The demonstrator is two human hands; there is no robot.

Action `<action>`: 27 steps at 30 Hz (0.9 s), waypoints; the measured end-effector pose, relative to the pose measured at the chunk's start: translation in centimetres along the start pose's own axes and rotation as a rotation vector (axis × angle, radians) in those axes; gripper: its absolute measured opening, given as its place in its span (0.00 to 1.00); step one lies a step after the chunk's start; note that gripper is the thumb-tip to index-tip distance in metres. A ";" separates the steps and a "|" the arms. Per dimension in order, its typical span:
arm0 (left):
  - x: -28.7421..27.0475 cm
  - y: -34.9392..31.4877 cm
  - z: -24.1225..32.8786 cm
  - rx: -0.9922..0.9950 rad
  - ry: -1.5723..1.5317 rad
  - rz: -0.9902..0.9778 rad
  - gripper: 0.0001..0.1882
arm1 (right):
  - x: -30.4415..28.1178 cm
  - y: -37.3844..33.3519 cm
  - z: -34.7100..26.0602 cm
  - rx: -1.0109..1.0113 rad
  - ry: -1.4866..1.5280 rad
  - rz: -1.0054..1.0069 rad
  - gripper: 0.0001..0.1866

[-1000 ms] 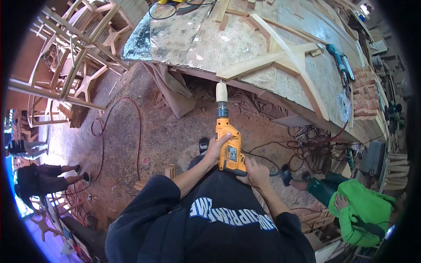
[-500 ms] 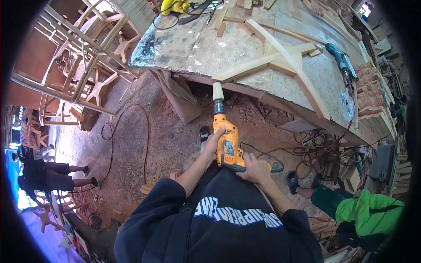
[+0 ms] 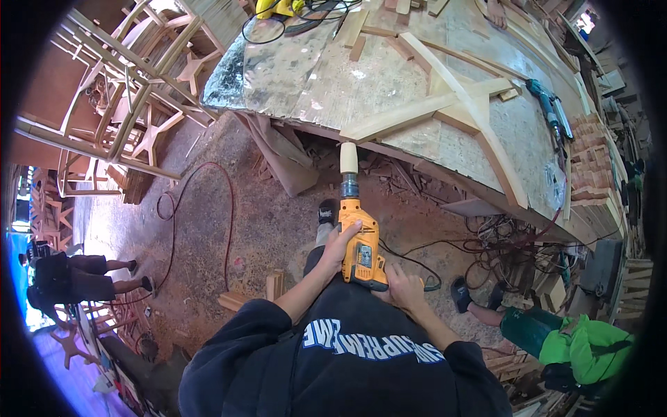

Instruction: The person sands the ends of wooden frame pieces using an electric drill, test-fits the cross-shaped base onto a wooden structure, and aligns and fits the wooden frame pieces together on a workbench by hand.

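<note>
A yellow and black power drill (image 3: pixel 362 254) points away from me, with a pale cylindrical piece (image 3: pixel 349 158) fixed at its dark chuck. My left hand (image 3: pixel 339 249) is closed around the drill's body from the left. On the handle at the rear right, my right hand (image 3: pixel 404 286) is wrapped; part of its grip is hidden. Just beyond the pale piece's tip lies the near end of a crossed wooden frame (image 3: pixel 410 115), jutting slightly over the table's edge. A narrow gap seems to separate tip and wood.
The frame rests on a worn worktable (image 3: pixel 292 76) with wood strips, a teal power tool (image 3: pixel 545 104) and a yellow tool (image 3: pixel 276 8). Chair frames (image 3: pixel 139 104) stand left. A red hose (image 3: pixel 229 208) crosses the floor. One person (image 3: pixel 583 347) is at right, another (image 3: pixel 69 278) at left.
Both hands have drawn the drill back toward me a little. The pale piece's tip, earlier against the frame's wooden end, now sits slightly short of it.
</note>
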State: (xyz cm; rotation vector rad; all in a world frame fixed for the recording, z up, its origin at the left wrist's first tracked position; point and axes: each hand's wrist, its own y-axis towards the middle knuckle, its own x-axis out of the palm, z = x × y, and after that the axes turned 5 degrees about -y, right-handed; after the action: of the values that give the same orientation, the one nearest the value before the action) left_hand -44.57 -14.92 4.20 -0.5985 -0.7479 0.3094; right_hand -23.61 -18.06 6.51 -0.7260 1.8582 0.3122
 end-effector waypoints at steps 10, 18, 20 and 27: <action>-0.1 0.0 -0.2 0.011 -0.001 0.014 0.21 | -0.2 0.3 -0.3 0.036 -0.030 -0.039 0.32; -0.9 -0.1 0.3 -0.014 -0.032 -0.019 0.21 | -0.5 0.4 -1.5 0.055 0.024 -0.006 0.31; -1.6 -0.2 0.6 -0.057 0.000 -0.021 0.22 | -0.2 0.4 -2.3 0.070 0.030 -0.028 0.30; -3.6 0.6 2.1 -0.085 0.156 -0.042 0.24 | 1.9 0.4 -4.4 0.081 0.043 -0.037 0.33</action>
State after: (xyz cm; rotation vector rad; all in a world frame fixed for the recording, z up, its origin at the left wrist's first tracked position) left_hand -48.58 -15.27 3.08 -0.6781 -0.6243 0.1905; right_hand -27.61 -20.74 6.54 -0.7160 1.8844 0.1975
